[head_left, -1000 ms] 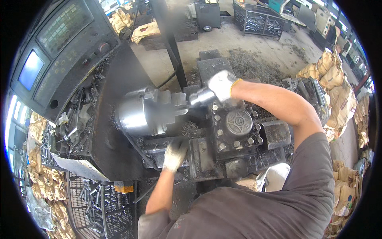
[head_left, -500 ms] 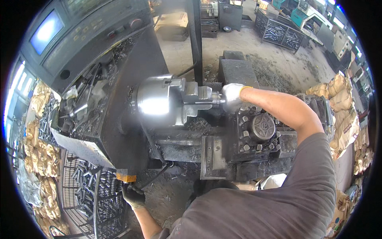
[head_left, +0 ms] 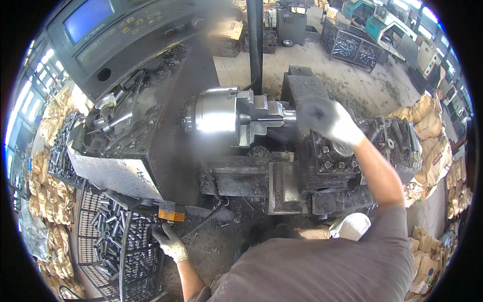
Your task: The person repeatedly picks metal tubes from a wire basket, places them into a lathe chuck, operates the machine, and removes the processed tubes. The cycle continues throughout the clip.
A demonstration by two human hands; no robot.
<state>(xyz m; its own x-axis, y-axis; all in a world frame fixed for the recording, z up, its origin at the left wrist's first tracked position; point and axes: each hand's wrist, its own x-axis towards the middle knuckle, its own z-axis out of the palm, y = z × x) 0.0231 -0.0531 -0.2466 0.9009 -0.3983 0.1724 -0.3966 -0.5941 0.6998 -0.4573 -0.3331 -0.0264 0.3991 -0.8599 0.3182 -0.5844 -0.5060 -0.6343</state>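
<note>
A shiny lathe chuck (head_left: pixel 216 120) stands in the middle, its stepped jaws (head_left: pixel 259 115) around a short round metal workpiece (head_left: pixel 290 116). My right hand (head_left: pixel 332 122), in a white glove with dark fingers, is just right of the workpiece's end, apart from it and above the tool post (head_left: pixel 327 160). Motion smears its fingers, so whether it holds anything is unclear. Low on the left, my left hand (head_left: pixel 171 243), gloved alike, has its fingers stretched out with nothing seen in them. It is just below an orange block (head_left: pixel 171 215) under the machine's front.
A black mesh basket (head_left: pixel 88 251) of metal tubes stands at lower left, a dark rod (head_left: pixel 123 256) crossing it. Loose tools and shavings lie on the machine's tray (head_left: pixel 110 173). A control panel (head_left: pixel 105 38) rises at upper left. Brown sacks (head_left: pixel 432 151) are stacked at right.
My right hand has moved right, away from the workpiece's end, and over the tool post. My left hand has dropped away from the orange block. The whole view has shifted slightly.
</note>
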